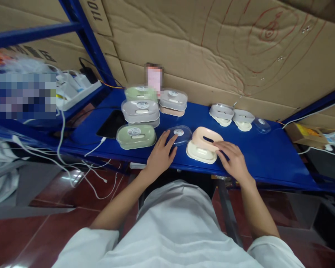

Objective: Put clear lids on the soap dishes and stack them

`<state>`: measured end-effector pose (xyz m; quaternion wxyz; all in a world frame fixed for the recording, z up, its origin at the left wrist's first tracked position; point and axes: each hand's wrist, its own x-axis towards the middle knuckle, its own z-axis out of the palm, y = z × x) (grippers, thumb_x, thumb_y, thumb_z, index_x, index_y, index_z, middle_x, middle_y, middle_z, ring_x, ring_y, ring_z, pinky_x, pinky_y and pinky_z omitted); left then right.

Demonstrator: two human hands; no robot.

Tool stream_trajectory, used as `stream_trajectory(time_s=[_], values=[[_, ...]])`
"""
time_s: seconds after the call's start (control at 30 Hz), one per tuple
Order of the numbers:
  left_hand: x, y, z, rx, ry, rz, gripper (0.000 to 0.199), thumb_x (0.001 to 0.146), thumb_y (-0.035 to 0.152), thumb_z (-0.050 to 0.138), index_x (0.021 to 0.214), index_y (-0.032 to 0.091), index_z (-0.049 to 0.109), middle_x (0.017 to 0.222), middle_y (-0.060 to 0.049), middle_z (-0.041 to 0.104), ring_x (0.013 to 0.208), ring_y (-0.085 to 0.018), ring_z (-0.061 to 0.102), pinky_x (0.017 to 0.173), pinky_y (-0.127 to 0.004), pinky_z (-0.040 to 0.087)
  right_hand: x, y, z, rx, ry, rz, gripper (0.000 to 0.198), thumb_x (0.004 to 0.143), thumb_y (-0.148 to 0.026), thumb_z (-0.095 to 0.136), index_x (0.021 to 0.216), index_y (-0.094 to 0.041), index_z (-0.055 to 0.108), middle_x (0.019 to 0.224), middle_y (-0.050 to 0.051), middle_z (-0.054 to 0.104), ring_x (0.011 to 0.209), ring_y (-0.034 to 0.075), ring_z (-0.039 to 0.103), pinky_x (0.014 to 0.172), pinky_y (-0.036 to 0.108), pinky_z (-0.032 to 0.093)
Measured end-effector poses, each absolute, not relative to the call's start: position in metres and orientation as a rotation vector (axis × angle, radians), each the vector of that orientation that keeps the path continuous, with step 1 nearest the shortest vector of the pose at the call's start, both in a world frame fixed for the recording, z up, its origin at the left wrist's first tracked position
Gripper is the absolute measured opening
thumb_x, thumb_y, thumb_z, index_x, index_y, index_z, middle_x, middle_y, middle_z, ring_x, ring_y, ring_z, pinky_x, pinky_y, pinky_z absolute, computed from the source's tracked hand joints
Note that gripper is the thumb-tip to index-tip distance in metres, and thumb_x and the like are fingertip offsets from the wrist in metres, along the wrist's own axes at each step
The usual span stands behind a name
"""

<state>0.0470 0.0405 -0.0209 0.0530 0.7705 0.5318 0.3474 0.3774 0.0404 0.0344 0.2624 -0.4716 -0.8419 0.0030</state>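
Peach box (199,137), cream tray (201,153)

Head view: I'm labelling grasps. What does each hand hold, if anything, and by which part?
The right hand holds the peach piece by its right end. The left hand is at the clear lid; a hold cannot be told.

Left hand (161,152): spread, fingertips on the clear lid (184,139) (a round label on top)
Right hand (233,159): grasping the right end of the peach cover (201,143)
Cream tray (202,153): partly beneath the peach cover
Green box (136,140): left of the left hand
Tabletop (270,158): blue
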Motion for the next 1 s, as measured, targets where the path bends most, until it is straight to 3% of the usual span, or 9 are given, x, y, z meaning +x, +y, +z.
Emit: stream_trajectory(time_s=[0.13,0.37,0.57,0.77,1.0], values=[[0.047,0.042,-0.020,2.317,1.659,1.041,0.058,0.106,0.029,0.055,0.161,0.021,0.043,0.168,-0.019,0.040,0.159,-0.037,0.038,0.126,-0.059,0.042,0.367,0.015,0.027,-1.250,-2.319,0.034,0.034,0.109,-0.027,0.053,0.140,-0.027,0.065,0.141,0.007,0.072,0.137,0.027,0.062,0.113,0.049,0.048],[0.044,0.047,-0.028,2.316,1.633,1.139,0.041,0.106,0.030,0.055,0.146,0.021,0.060,0.163,-0.020,0.048,0.153,-0.036,0.046,0.123,-0.060,0.045,0.357,0.006,0.007,-1.181,-2.343,0.093,0.040,0.105,-0.037,0.062,0.145,-0.029,0.058,0.148,0.010,0.065,0.143,0.031,0.057,0.118,0.055,0.048],[0.041,0.054,-0.024,2.256,1.638,1.211,0.039,0.107,0.031,0.055,0.143,0.020,0.063,0.156,-0.020,0.054,0.147,-0.035,0.053,0.120,-0.058,0.049,0.349,0.006,0.004,-1.130,-2.371,0.139,0.042,0.106,-0.029,0.055,0.149,-0.027,0.054,0.149,0.011,0.065,0.146,0.030,0.055,0.121,0.058,0.045],[0.044,0.057,0.000,2.199,1.560,1.281,0.037,0.108,0.033,0.053,0.141,0.021,0.065,0.146,-0.016,0.063,0.136,-0.029,0.063,0.117,-0.050,0.053,0.334,0.016,0.012,-1.203,-2.458,-0.019,0.052,0.106,-0.038,0.062,0.156,-0.033,0.050,0.148,0.010,0.066,0.143,0.031,0.057,0.127,0.061,0.032],[0.056,0.056,0.010,2.194,1.438,1.278,0.034,0.109,0.034,0.052,0.138,0.024,0.065,0.145,-0.011,0.065,0.137,-0.025,0.063,0.121,-0.047,0.051,0.315,0.026,0.017,-1.122,-2.468,0.021,0.038,0.109,-0.036,0.054,0.146,-0.028,0.059,0.146,0.010,0.068,0.141,0.028,0.059,0.125,0.056,0.033]])
